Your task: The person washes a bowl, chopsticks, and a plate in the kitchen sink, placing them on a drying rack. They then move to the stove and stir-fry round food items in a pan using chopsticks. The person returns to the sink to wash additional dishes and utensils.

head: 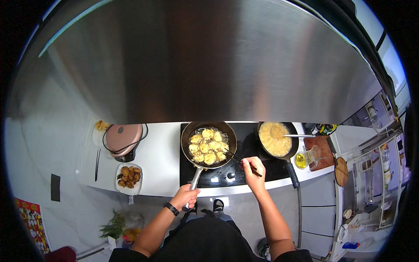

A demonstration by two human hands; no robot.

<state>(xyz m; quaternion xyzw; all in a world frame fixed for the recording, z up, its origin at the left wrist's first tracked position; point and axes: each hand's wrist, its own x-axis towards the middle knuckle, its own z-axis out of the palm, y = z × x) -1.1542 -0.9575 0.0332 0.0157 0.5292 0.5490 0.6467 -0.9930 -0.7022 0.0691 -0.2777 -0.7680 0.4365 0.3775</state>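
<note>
Several pale yellow battered pieces (209,146) fry in bubbling oil in a dark frying pan (185,144) on the black cooktop (212,179). My left hand (185,197) is wrapped around the pan's metal handle (196,178). A pair of dark chopsticks (236,158) is held in my right hand (254,170), their tips at the right side of the pan among the pieces. To the right, a second dark pan (295,141) holds a yellowish, lumpy liquid (275,139). A metal utensil (299,135) rests in it.
Left on the white counter (160,157) are a pink electric griddle (124,139) with its cord, a plate (138,188) of browned fried pieces, and spare chopsticks (97,165). On the right stand a glass oil jug (306,159) and a cutting board (319,152). A steel range hood (196,65) overhangs the cooktop.
</note>
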